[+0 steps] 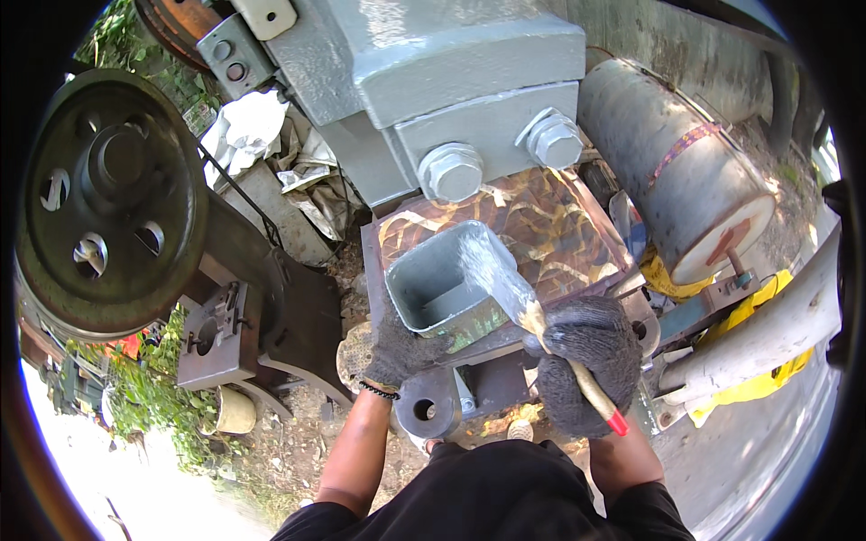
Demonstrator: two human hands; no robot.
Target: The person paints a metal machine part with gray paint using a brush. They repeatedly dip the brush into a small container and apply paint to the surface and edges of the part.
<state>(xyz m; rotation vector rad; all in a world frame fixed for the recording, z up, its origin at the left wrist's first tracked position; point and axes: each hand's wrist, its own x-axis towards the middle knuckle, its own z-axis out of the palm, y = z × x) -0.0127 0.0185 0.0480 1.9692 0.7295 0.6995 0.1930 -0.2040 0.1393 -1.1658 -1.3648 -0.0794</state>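
Paintbrush (534, 320) is in your right hand (588, 338), fingers wrapped round the handle, bristles all gunked up with pale grey paint and slanting over the right side of the open tin (431, 281). Can't tell if they're touching the rim. Your left hand (404, 353) has hold of the tin's near left corner, though I can't see how tight.

Drips would be my main worry tbh: that brush looks pretty loaded, so a quick swing could fling paint on the brown patterned top (559, 216) or your glove. Also, you've only got the tin by one corner, so leaning the brush hard on the far side might tip it. And watch your knuckles if you reach up near those chunky bolts (451, 171) on the grey machine (469, 72), they stick out.
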